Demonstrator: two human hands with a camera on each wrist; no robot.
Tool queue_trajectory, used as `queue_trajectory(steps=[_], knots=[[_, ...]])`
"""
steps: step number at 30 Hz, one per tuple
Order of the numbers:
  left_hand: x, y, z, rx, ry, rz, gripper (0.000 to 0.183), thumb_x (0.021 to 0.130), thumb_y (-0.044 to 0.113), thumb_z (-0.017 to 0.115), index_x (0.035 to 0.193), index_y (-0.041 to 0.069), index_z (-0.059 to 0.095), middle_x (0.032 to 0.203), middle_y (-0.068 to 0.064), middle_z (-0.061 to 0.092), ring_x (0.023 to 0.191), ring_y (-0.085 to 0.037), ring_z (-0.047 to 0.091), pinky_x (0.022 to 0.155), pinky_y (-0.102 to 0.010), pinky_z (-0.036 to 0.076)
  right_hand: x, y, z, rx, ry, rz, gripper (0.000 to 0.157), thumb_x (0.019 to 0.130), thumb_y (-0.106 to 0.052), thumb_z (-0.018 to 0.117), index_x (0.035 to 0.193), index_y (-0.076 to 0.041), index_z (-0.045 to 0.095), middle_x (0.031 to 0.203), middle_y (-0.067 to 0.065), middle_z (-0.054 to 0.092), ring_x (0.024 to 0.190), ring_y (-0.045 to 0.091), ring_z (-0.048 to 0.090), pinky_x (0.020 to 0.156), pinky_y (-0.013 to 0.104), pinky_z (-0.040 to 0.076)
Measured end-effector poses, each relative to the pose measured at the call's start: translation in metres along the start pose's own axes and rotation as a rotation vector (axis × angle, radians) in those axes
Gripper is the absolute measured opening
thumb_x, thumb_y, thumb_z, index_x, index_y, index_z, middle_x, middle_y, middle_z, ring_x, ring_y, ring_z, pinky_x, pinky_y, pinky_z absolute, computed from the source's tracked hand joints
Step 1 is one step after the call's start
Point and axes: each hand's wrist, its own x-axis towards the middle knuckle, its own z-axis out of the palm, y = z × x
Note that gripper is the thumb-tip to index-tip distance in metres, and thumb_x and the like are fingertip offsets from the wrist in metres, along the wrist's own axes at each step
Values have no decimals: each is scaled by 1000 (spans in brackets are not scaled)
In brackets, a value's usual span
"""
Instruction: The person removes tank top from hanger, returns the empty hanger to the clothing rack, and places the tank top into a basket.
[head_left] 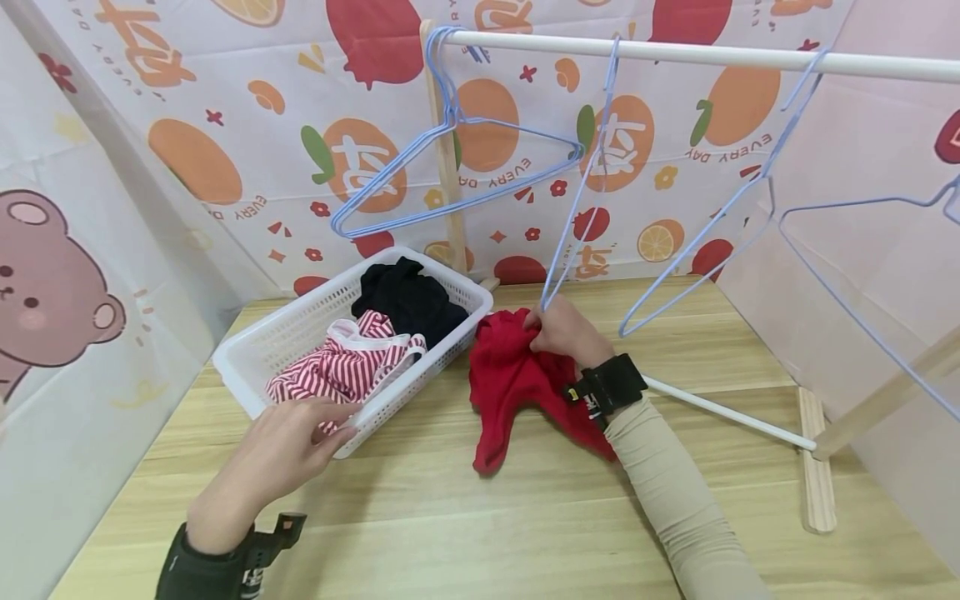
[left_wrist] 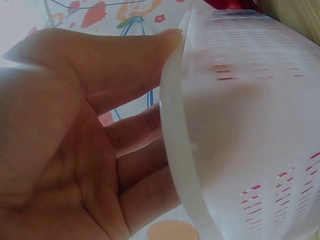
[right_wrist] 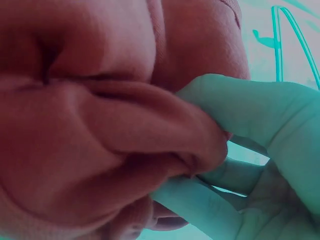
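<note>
My left hand grips the near rim of a white plastic basket. In the left wrist view, the fingers and thumb lie on either side of the basket's rim. Inside the basket are a red-and-white striped garment and a black garment. To the right of the basket, my right hand pinches a crumpled red garment lying on the table. The right wrist view shows a fold of the red garment between thumb and fingers.
A white rail on a wooden stand carries several blue hangers. One hanger hangs right above my right hand. The rack's lower white bar and wooden foot stand at the right of the wooden table.
</note>
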Motion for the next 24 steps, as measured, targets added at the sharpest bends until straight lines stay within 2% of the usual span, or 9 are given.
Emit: queue_trajectory(steps=[6, 10, 14, 24], knots=[[0, 0, 0, 1, 8, 8, 18, 86, 15, 82, 104, 13, 82, 70, 11, 69, 56, 4, 42, 52, -23, 36, -4, -4, -9, 25, 46, 4, 26, 81, -1, 80, 107, 0, 80, 102, 14, 80, 102, 32, 68, 91, 41, 55], [0, 0, 0, -3, 8, 8, 18, 86, 15, 82, 104, 12, 82, 70, 11, 69, 56, 4, 42, 52, -23, 36, -6, -6, -14, 32, 100, 26, 25, 80, -1, 80, 105, -1, 81, 99, 14, 79, 95, 27, 64, 82, 36, 54], [0, -1, 0, -6, 10, 11, 19, 86, 14, 82, 105, 12, 82, 70, 11, 69, 56, 4, 42, 52, -23, 36, -8, -8, -19, 50, 120, 37, 25, 82, -1, 79, 106, -2, 81, 99, 14, 80, 93, 25, 61, 76, 31, 51], [0, -1, 0, -2, 4, 9, 20, 86, 15, 82, 106, 12, 82, 65, 14, 63, 55, 3, 39, 51, -22, 34, -18, -15, -34, 24, 157, 57, 28, 84, -5, 80, 111, -3, 80, 104, 17, 77, 96, 31, 61, 77, 36, 54]])
